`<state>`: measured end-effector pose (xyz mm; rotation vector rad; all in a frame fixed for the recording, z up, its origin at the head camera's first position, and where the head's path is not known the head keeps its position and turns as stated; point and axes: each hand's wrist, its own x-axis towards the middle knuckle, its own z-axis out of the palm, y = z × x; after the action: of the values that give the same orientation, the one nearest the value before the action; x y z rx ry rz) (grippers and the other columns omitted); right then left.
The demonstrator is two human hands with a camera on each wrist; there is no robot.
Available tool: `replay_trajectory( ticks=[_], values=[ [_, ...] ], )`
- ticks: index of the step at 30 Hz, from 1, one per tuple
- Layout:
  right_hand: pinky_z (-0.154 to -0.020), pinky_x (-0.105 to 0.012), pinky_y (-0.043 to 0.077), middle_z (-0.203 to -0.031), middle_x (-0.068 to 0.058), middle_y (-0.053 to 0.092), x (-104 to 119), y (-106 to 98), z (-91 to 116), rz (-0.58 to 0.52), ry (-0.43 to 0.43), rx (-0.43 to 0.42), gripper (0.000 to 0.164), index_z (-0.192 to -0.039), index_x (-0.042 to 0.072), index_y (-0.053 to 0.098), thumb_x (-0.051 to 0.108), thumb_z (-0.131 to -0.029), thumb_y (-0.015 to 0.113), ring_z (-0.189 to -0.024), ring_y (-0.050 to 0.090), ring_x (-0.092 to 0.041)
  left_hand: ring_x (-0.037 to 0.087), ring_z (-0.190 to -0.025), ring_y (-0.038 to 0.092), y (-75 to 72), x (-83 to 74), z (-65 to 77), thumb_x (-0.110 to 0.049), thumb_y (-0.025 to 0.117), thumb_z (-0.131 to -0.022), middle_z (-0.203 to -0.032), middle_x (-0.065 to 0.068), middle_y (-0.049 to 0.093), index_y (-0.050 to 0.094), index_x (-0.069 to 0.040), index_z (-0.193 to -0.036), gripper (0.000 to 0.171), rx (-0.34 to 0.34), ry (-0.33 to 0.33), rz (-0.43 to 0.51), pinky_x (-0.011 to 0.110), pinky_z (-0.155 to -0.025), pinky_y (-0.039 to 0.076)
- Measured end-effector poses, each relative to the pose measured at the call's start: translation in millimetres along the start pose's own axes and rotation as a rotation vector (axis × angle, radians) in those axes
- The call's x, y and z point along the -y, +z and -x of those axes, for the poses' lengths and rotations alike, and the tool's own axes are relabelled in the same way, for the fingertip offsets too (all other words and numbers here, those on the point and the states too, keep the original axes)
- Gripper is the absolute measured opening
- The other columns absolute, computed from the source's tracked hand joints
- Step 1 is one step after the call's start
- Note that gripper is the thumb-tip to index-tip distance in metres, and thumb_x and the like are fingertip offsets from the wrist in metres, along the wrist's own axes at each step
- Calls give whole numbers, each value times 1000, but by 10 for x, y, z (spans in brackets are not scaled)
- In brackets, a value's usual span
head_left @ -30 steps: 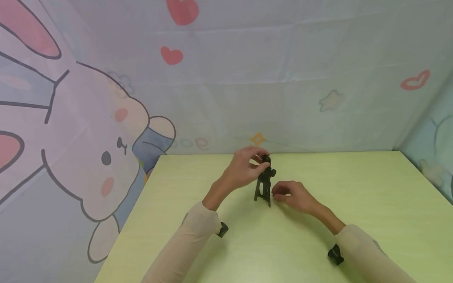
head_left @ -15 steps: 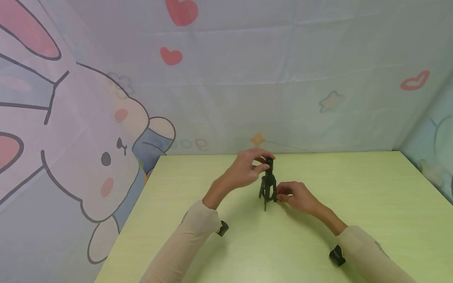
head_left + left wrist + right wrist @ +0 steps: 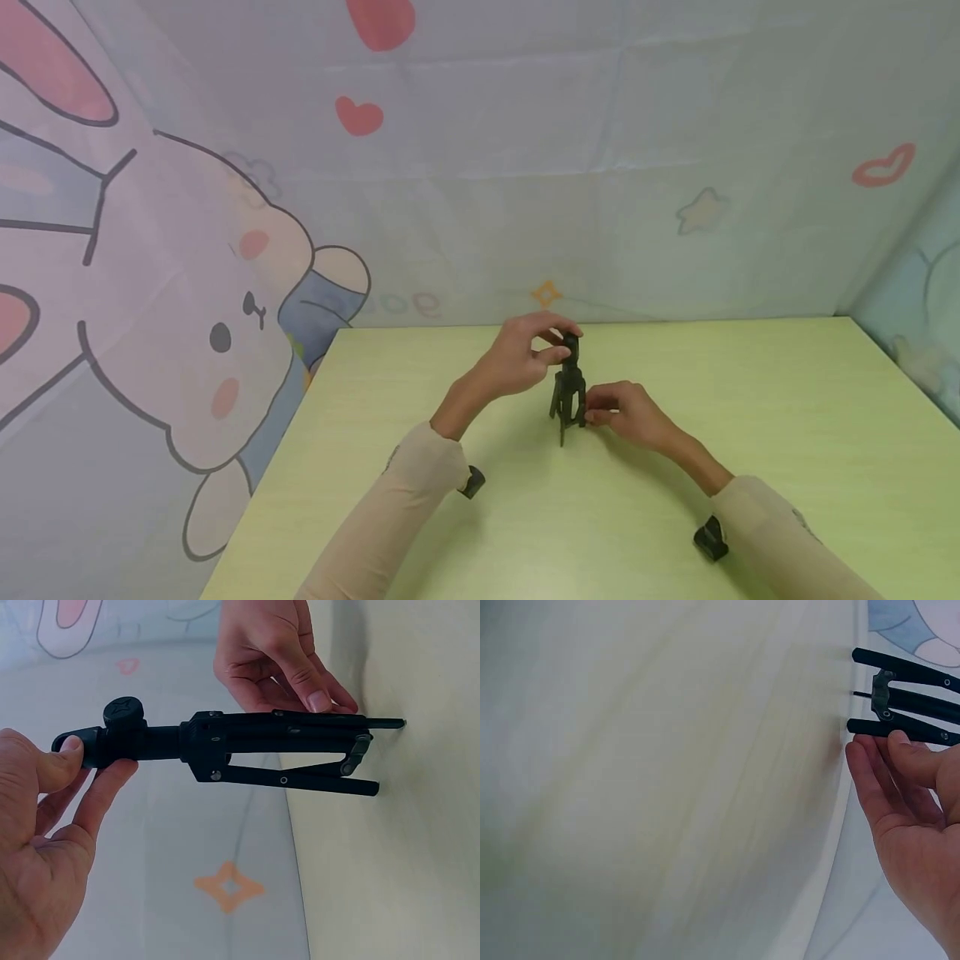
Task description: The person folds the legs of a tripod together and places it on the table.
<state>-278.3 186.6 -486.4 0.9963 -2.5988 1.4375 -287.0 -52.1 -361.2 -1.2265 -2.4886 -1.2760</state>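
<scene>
A small black tripod (image 3: 570, 385) stands upright just above or on the table, legs down and only slightly spread. My left hand (image 3: 517, 357) pinches its head from the left, thumb in front and fingers behind, as the left wrist view shows near a round knob (image 3: 123, 712). Low on the right side, my right hand (image 3: 632, 415) has thumb and fingertips on one leg (image 3: 922, 730). A hinged brace (image 3: 880, 691) joins the legs close to their feet. In the left wrist view the right hand's fingers are partly hidden behind the legs.
The pale yellow-green table (image 3: 600, 533) ends at a back edge against a printed cloth wall (image 3: 480, 208). Another cloth side (image 3: 926, 275) rises at the right. Black wrist straps (image 3: 472, 482) show at both sleeves.
The tripod has turned about its upright axis and shifted slightly right, with the left hand still at its head. The right hand's fingertips have come onto a leg. Little differs over the last half second.
</scene>
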Motion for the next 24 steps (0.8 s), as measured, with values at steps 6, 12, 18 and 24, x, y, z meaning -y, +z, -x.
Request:
replay_trajectory(
  ticks=[6, 12, 18, 24],
  values=[
    [-84, -34, 60, -93, -6, 76, 46, -29, 0, -2, 37, 2, 13, -99, 3, 75, -8, -94, 70, -94, 75, -27, 17, -104, 71, 2, -4, -7, 0, 67, -100, -124, 4, 70, 71, -8, -123, 25, -10, 2, 21, 25, -77, 58],
    [-87, -35, 58, -96, -7, 77, 106, -26, -2, -14, 71, 27, 7, -101, 4, 74, 0, -96, 71, -98, 74, -26, 21, -108, 69, -39, -48, -4, 3, 63, -101, -127, 6, 67, 69, -4, -127, 27, 35, -12, 30, 22, -87, 58],
    [-87, -34, 58, -100, -8, 78, 138, 4, -22, -19, 82, 34, 12, -106, 3, 75, 6, -94, 76, -97, 75, -26, 22, -109, 69, -101, -127, -60, 1, 65, -101, -127, 12, 68, 67, 1, -130, 29, 115, 10, -57, 19, -91, 56],
    [-85, -27, 57, -100, -8, 78, 94, 68, -67, -47, 47, 44, 17, -109, 1, 75, 7, -93, 78, -95, 76, -27, 20, -104, 72, -164, -205, -146, 2, 71, -96, -117, 12, 72, 71, 3, -121, 26, 162, 100, -198, 16, -88, 54]
  ],
)
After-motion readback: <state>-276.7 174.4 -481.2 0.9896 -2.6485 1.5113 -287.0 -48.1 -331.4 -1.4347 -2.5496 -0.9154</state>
